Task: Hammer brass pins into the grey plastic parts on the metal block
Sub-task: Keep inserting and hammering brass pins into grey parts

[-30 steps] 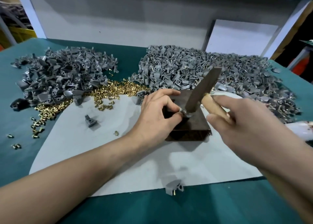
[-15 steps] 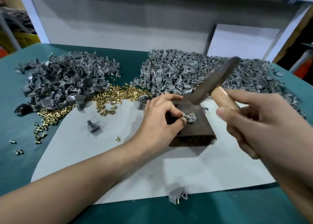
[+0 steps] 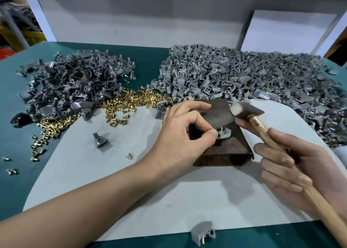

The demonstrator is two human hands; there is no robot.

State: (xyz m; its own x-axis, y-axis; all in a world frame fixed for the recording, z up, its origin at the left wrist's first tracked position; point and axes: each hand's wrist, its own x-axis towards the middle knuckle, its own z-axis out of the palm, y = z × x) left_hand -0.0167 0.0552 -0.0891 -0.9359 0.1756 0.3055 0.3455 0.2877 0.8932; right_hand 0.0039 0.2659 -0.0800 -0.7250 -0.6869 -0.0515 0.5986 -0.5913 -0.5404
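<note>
Teal cloth covers the bench (image 3: pixel 146 63), with a pale sheet (image 3: pixel 169 200) spread over its near half. One heap of grey parts (image 3: pixel 75 90) is banked at 11 o'clock and a larger heap (image 3: pixel 253 76) at 1 o'clock, with loose pins (image 3: pixel 131 101) glinting between them.

From my remote seat I see the metal block (image 3: pixel 231 150) sitting just right of centre on the sheet. On its top lies one grey plastic part (image 3: pixel 224 134), and a brass pin (image 3: pixel 221 129) stands upright in it, its head proud of the plastic.

The left hand (image 3: pixel 184 133) reaches in from 8 o'clock and pinches the part between thumb and forefinger. The thumb tip touches the part on the pin's 9 o'clock side, and the other fingers curl loosely above the block.

The right hand (image 3: pixel 287 169) is wrapped round the wooden handle of the hammer (image 3: pixel 246 110), whose shaft runs from 5 o'clock up to 11 o'clock. Its head hangs raised, apart from the pin and at about 1 o'clock from it, with the pale face turned down and left.

I judge the coming blow turns on that line. The face has to drop toward 7 o'clock, squarely onto the pin's upright axis, and the thumb lies just beside the landing spot. A glancing hit could tip the pin or catch the thumb.
</note>
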